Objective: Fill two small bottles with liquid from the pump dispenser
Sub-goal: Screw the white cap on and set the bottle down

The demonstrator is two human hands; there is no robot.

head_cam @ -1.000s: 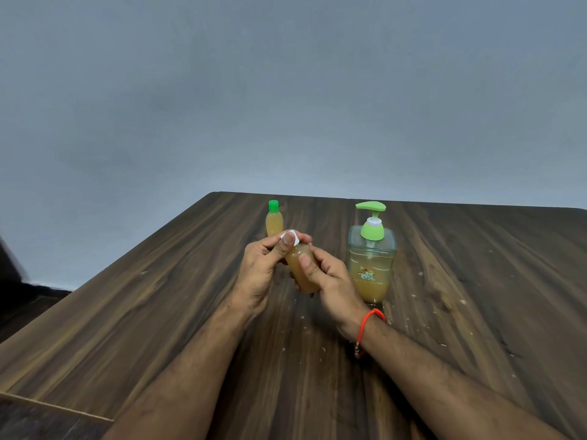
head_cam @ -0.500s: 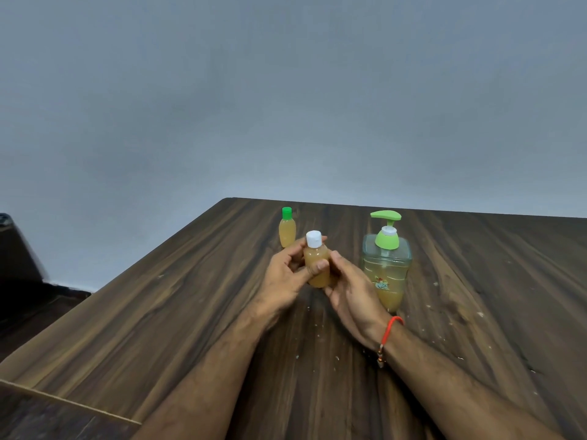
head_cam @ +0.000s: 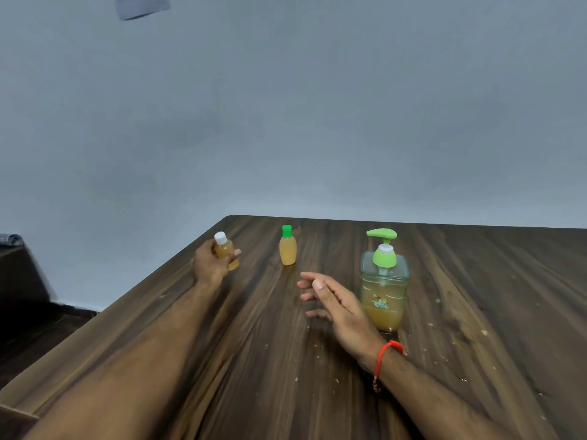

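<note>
Dim, even light; edges bent, perhaps motion-blurred.

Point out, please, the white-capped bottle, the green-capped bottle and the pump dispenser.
white-capped bottle [head_cam: 220,238]: head view, on its cap.
green-capped bottle [head_cam: 287,251]: head view, on its body.
pump dispenser [head_cam: 384,257]: head view, on its green collar.

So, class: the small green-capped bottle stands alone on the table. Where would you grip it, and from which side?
Grip the green-capped bottle round its oval belly, below the narrow cap. It stands upright and free, so come from the front right with the right hand, which is open and nearest. The left hand holds the white-capped bottle.
</note>
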